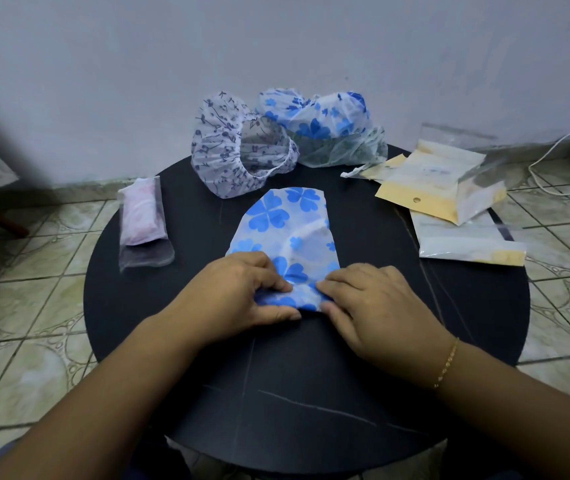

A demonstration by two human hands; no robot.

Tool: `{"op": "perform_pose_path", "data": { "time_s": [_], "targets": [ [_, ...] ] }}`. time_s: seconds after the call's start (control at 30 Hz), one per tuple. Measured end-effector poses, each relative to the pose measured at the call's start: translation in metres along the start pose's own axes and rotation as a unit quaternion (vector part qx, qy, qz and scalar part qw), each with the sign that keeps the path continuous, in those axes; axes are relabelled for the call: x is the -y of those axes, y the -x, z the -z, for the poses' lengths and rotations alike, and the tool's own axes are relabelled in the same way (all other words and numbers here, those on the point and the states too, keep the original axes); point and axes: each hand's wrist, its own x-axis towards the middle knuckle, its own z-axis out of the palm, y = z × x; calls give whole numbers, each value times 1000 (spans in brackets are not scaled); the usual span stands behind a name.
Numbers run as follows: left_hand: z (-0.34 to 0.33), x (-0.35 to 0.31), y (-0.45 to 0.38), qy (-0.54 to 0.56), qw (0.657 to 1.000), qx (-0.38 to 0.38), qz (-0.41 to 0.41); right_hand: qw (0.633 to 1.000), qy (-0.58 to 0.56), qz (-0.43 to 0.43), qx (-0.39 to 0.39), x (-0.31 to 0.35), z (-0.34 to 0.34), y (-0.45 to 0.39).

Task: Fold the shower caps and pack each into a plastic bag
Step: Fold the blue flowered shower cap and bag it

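cap in hand: the blue clover cap (285,230) lies flat in the middle of the table (311,393), already narrowed to a long strip, which I'd guess is so it can roll or fold up small from the near end.

left hand: left hand (242,292) sits on the near-left corner of the cap, thumb and fingertips pinching a bit of the hem. Fingers are curled onto the fabric, not flat.

right hand: right hand (373,303) mirrors it on the near-right corner, fingertips tucked on the same edge. Looks like both are gathering the bottom edge for the first fold, though that's my read.

why both hands: this thin plastic springs back, so holding both corners probably keeps the crease straight.

done one: a packed cap (141,216) in its clear bag is parked at the left edge, well apart from the work. Seems like the finished spot.

waiting caps: a navy-print cap (221,147) stands open behind the strip, with a blue pile (321,129) of more caps just beside it by the wall. Can't tell how many are in that pile.

bags: empty bags (443,192) with yellowish cards are stacked at the right edge, some hanging off the table, within reach of the right hand.

progress: early, one packed, one mid-fold, several to go.

watch out: the elastic hem may bunch and make the bundle too fat for a bag.
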Motion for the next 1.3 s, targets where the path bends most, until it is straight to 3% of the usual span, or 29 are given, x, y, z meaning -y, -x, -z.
{"op": "perform_pose_path", "data": {
  "time_s": [0.13,0.23,0.37,0.6,0.73,0.9,1.17,1.3],
  "targets": [
    [3,-4,0,-4,1000,1,5,997,-50,-30,44,0,1,3],
    [6,-6,-3,-7,1000,11,18,995,-88,-35,30,-3,4,3],
    [8,-6,-2,53,994,-2,97,992,-117,-51,-9,-4,4,1],
    [9,1,-4,112,985,-13,131,975,-197,-104,7,-9,9,-6],
    [11,2,-6,162,970,-21,182,953,-261,-150,36,-20,8,-14],
    [9,2,-10,224,942,-54,242,907,-367,-208,-18,-24,1,-22],
    [6,3,-16,224,935,-49,271,903,-353,-243,-27,-22,-3,-28],
    [6,3,-17,207,937,-45,276,948,-233,-214,-23,-16,-4,-23]
  ]
}}
